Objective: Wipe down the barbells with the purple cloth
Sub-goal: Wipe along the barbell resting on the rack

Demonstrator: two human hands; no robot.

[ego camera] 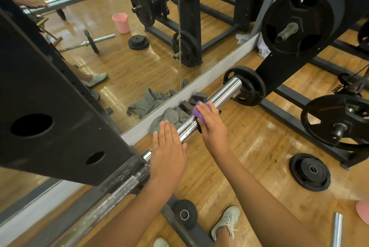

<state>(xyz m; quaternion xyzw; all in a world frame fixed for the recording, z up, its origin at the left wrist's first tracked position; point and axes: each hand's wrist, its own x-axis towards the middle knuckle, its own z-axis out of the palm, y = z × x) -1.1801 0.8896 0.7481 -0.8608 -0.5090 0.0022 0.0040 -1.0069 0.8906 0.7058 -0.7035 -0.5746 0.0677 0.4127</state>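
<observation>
right hand point(212, 120) pressing purple cloth point(196, 112) flat on the chrome barbell point(217, 95) sleeve jutting from the rack point(65, 119) | left hand point(169, 153) lying open, steadying | cloth soft, light; bar heavy, slick; wrapping grips better

Right hand point(211, 122) presses purple cloth point(197, 111) on barbell point(219, 95); left hand point(168, 153) flat.

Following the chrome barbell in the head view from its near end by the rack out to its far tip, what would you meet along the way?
Black rack upright → left hand flat on the barbell → right hand pressing the purple cloth → bare chrome sleeve → black weight plate beyond the tip.
</observation>
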